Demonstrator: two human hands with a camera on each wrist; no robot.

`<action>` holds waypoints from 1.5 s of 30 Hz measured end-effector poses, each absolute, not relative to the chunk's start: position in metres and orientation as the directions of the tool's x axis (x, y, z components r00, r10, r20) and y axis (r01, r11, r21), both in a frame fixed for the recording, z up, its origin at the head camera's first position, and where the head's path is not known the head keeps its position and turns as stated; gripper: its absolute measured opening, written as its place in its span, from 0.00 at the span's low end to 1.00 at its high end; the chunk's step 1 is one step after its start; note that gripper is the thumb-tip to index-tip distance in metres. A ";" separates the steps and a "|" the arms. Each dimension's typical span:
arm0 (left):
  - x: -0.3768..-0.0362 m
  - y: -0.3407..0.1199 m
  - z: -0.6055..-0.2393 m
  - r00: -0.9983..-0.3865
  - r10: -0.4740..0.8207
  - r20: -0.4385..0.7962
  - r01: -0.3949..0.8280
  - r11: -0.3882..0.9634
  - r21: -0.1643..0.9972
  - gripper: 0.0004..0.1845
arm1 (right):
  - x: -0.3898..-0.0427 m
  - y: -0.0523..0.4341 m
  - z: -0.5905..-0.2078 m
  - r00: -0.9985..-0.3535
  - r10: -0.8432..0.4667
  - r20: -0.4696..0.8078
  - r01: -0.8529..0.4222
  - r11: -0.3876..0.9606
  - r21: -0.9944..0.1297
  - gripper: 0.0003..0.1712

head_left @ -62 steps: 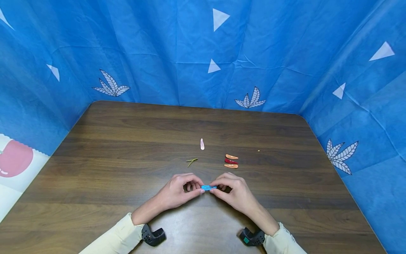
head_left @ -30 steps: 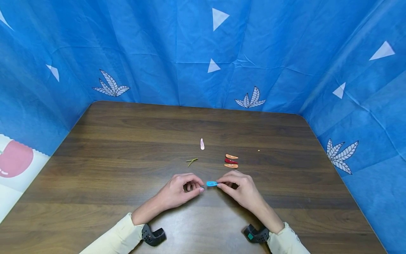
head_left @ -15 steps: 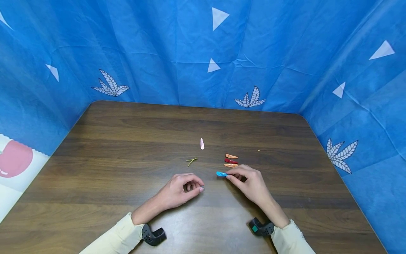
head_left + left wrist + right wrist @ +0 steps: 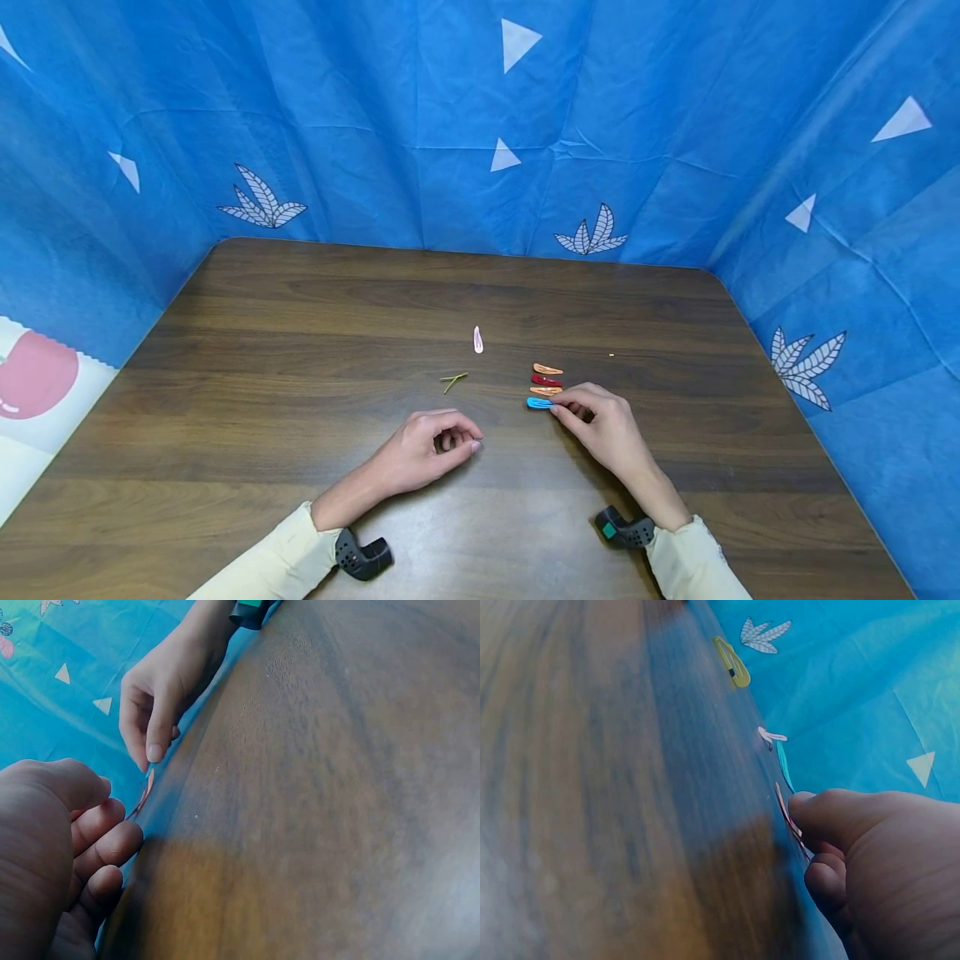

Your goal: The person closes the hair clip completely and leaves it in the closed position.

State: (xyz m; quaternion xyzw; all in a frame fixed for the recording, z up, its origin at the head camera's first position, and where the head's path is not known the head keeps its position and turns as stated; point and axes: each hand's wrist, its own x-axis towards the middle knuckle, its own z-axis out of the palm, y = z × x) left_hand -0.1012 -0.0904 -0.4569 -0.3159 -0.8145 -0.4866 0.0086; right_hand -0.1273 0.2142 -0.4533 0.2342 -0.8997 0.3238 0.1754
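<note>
Blue patterned cloth walls in the brown wooden counter (image 4: 300,350). On it the left hand (image 4: 420,454) rests loosely curled, its grip empty. Right hand (image 4: 600,421) pinches a blue hair clip (image 4: 538,403) just below three orange and red clips (image 4: 547,380).

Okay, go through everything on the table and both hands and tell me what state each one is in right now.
Blue snap hair clip: closed, pinched by right hand, at the table.
Two orange clips and red clip: closed, lying in a row.
Pink clip: closed, lying alone.
Yellow-green clip: sprung open.
Left hand: loosely curled, holding nothing.
</note>
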 end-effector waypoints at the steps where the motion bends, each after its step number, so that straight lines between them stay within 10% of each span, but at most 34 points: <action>1: -0.101 -0.090 -0.457 -0.799 0.507 0.323 0.525 0.328 0.785 0.04 | -0.127 0.214 -0.453 -0.834 -0.306 0.460 -0.528 0.686 -0.501 0.09; 45: -0.101 -0.091 -0.457 -0.799 0.509 0.319 0.524 0.330 0.786 0.04 | -0.129 0.215 -0.454 -0.881 -0.216 0.422 -0.445 0.683 -0.579 0.12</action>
